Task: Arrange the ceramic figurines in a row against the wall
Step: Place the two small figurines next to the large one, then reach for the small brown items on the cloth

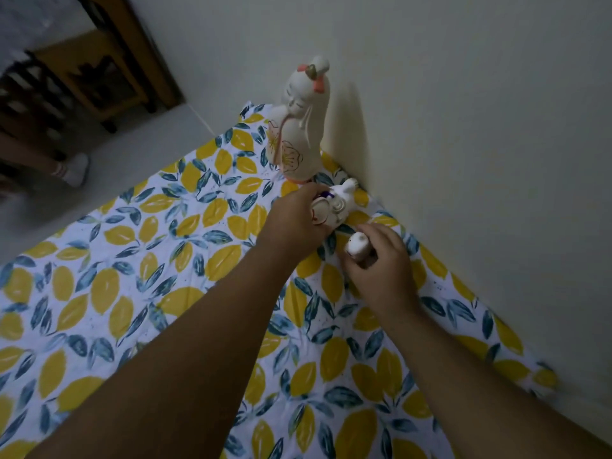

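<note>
Small white ceramic rabbit figurine (334, 207), pinched in left hand (298, 220), beside wall (463, 127); right hand (377, 260) clasps smaller white ceramic figurine (356, 246), nearer camera along the row.

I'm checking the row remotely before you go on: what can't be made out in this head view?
- Middle figurine: its near side, covered by the left hand.
- Small figurine: only its top shows; the right hand wraps the rest, so whether it rests on the tablecloth is unclear.
- Dark furniture, top left: blurred.
</note>
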Action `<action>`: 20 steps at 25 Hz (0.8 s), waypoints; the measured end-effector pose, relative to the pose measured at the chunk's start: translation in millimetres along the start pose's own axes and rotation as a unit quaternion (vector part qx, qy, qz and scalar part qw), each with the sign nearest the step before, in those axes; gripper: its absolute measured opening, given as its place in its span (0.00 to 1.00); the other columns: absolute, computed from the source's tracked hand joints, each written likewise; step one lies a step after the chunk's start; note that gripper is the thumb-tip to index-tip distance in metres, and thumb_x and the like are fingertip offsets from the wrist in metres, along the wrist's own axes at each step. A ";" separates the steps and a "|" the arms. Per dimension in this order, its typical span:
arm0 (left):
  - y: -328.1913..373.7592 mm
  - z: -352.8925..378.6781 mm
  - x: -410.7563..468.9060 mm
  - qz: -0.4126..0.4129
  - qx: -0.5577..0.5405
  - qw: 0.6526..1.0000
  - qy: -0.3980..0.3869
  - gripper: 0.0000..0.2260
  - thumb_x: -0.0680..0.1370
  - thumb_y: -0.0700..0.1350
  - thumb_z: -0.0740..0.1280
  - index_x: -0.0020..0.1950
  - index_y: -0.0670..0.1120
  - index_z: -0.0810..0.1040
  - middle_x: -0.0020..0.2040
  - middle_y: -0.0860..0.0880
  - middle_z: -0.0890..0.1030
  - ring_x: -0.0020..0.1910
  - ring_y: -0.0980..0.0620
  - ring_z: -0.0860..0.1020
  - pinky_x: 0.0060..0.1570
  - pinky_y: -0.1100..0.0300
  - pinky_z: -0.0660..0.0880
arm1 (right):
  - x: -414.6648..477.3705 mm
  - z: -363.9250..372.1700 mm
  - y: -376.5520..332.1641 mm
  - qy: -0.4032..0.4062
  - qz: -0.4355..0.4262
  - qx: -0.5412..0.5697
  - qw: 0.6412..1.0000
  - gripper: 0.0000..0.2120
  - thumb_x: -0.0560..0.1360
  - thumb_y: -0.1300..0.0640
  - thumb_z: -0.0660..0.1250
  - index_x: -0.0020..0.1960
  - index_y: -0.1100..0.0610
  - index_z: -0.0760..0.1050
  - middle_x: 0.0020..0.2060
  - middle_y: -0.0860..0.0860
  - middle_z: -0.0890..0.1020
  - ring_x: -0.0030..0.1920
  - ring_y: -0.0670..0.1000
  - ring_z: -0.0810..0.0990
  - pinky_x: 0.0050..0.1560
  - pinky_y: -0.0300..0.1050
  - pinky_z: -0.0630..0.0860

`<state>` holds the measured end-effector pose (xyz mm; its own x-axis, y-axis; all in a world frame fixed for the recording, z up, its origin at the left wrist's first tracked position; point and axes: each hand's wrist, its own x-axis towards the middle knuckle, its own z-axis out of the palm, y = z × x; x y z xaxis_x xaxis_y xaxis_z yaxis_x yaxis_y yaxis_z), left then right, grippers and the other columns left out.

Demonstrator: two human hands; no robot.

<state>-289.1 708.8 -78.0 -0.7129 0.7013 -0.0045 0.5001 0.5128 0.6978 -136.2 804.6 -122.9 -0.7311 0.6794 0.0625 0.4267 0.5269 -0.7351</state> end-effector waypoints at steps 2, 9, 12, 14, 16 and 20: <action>-1.0 1.0 -2.5 0.000 0.000 1.000 0.002 0.25 0.68 0.45 0.79 0.64 0.48 0.77 0.55 0.46 0.84 0.53 0.45 0.81 0.45 0.60 0.74 | -14.6 -2.5 3.7 -0.005 -0.001 0.004 1.000 0.23 0.72 0.59 0.79 0.65 0.62 0.79 0.64 0.60 0.77 0.65 0.62 0.76 0.59 0.50 0.79; -0.8 1.2 -6.0 -0.021 -0.012 1.000 0.004 0.31 0.66 0.44 0.80 0.68 0.49 0.75 0.57 0.47 0.83 0.55 0.46 0.80 0.46 0.60 0.73 | -26.4 -3.9 6.4 -0.017 0.021 0.040 0.999 0.25 0.72 0.57 0.78 0.67 0.58 0.76 0.69 0.57 0.74 0.69 0.57 0.73 0.61 0.50 0.79; 0.9 -9.1 -27.7 -0.027 -0.017 0.999 0.012 0.39 0.67 0.47 0.80 0.75 0.49 0.67 0.65 0.47 0.78 0.61 0.48 0.76 0.51 0.57 0.74 | -32.7 -9.6 -7.4 -0.017 0.008 -0.010 1.000 0.32 0.75 0.46 0.74 0.74 0.56 0.70 0.76 0.55 0.68 0.78 0.56 0.62 0.72 0.56 0.69; -1.4 -20.2 -59.2 -0.037 0.010 0.999 0.032 0.33 0.73 0.50 0.75 0.76 0.47 0.67 0.71 0.44 0.74 0.69 0.45 0.71 0.62 0.52 0.70 | -41.5 -14.9 -24.3 -0.017 -0.038 -0.078 0.996 0.32 0.78 0.42 0.68 0.76 0.57 0.68 0.78 0.55 0.67 0.79 0.56 0.59 0.76 0.56 0.62; -7.8 -36.1 -105.5 -0.060 0.046 0.996 0.044 0.28 0.78 0.52 0.70 0.76 0.46 0.67 0.75 0.44 0.70 0.76 0.43 0.63 0.71 0.46 0.63 | -58.8 -13.5 -49.8 -0.050 -0.096 -0.114 0.988 0.30 0.80 0.42 0.64 0.77 0.57 0.66 0.78 0.54 0.66 0.80 0.55 0.58 0.77 0.57 0.60; -27.8 -73.8 -209.3 -0.078 0.105 0.987 0.089 0.27 0.80 0.51 0.66 0.77 0.43 0.65 0.76 0.43 0.68 0.78 0.41 0.58 0.75 0.44 0.53 | -110.9 13.7 -104.5 -0.158 -0.160 -0.136 0.965 0.29 0.83 0.42 0.58 0.80 0.52 0.61 0.80 0.48 0.61 0.81 0.50 0.53 0.79 0.55 0.52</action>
<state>-190.1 511.2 -43.6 -0.8548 0.5175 0.0379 0.4547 0.7119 0.5352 -107.1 667.2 -62.2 -0.9561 0.2925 0.0158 0.2447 0.8271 -0.5061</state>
